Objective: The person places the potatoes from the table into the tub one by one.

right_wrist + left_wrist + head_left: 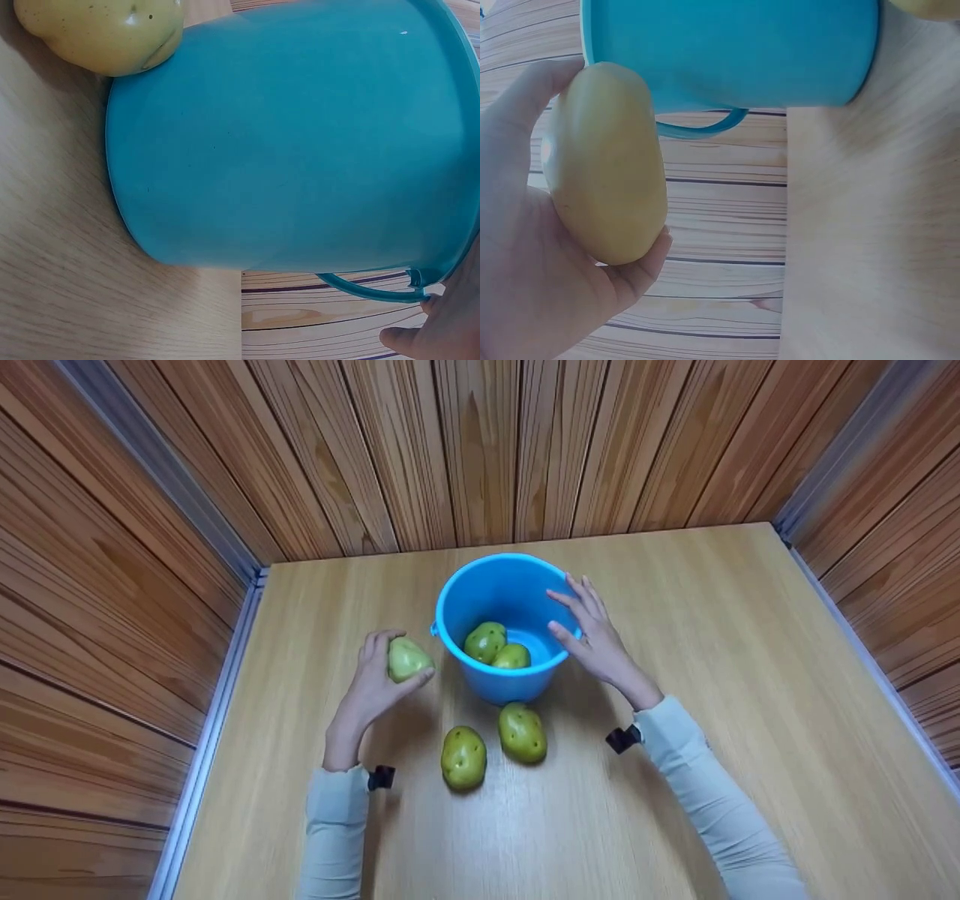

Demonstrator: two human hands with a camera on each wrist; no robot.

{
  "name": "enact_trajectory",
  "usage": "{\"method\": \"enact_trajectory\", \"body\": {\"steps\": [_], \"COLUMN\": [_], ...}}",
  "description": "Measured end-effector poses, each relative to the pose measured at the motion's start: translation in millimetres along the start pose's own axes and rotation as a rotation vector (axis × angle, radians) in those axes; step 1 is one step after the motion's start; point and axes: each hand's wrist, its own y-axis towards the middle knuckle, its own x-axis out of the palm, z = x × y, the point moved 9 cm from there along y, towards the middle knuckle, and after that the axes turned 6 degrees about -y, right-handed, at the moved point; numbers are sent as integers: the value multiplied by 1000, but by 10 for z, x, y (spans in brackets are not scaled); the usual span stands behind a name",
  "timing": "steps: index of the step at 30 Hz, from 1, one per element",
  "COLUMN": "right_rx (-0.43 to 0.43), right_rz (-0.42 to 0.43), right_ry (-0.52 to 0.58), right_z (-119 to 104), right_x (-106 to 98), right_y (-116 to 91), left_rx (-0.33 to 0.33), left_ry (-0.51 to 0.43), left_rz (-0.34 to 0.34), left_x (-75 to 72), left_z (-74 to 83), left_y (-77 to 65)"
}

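Note:
A blue bucket [504, 684] stands upright with two greenish-yellow potatoes in it, one potato [485, 641] partly behind the other potato [512, 656]. To the left of the bucket, my left hand [373, 671] grips another potato [409, 659], held off the table between thumb and fingers. The left wrist view shows this held potato [607, 165] beside the bucket wall. My right hand [596, 637] is at the bucket's right rim, fingers spread and thumb over the opening; whether it touches the rim is hard to tell. In front lie a potato [463, 759] and another potato [523, 733].
The bucket's handle [705, 129] hangs down at its side. The light wooden table [712, 600] is bounded by a plank wall [480, 457] at the back. Metal rails [217, 720] run along its sides. Each sleeve cuff carries a small black piece.

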Motion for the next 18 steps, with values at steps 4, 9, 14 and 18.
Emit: {"method": "enact_trajectory", "body": {"steps": [4, 9, 14, 18], "right_rx": [-4, -10, -8, -2], "right_rz": [1, 7, 2, 1], "right_ry": [3, 0, 0, 0], "right_z": [-6, -14, -10, 5], "right_x": [-3, -9, -7, 2], "right_y": [0, 7, 12, 12], "left_rx": [8, 14, 34, 40], "left_ry": [10, 25, 29, 26], "left_rz": [8, 19, 29, 23], "left_x": [-35, -80, -109, -108], "left_z": [27, 84, 165, 215], "left_y": [-5, -15, -12, -2]}}
